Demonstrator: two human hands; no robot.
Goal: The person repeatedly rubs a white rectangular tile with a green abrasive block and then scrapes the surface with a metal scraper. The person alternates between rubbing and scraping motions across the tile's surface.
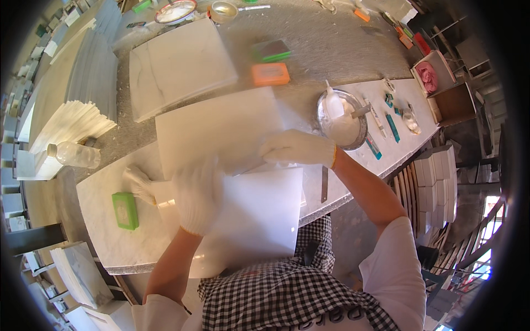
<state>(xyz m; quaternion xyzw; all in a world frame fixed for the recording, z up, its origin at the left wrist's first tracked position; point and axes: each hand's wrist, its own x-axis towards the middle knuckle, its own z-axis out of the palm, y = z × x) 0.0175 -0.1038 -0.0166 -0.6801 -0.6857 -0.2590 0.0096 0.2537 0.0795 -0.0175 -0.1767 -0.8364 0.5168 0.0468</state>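
Note:
Both my hands wear white knit gloves. My left hand (196, 193) is over the left part of a glossy white slab (262, 207) at the table's near edge; motion smears its fingers. At the slab's far edge my right hand (301, 148) is bent inward with its fingers pressed together; what is in them, if anything, is too blurred to make out. Just beyond the hands lies a matte white slab (215, 121). Right of it stands a metal bowl (366, 129) of white paste, with a white squeeze bottle (333, 105) and a spatula (361, 111) in it.
Left lie a green block (125, 211), a pale fibrous bundle (138, 185) and a clear bottle (77, 155). An orange block (270, 74) and a veined slab (179, 66) are farther back. Stacked slabs (94, 77) line the left. Teal cutters (392, 128) and a metal ruler (324, 185) lie right.

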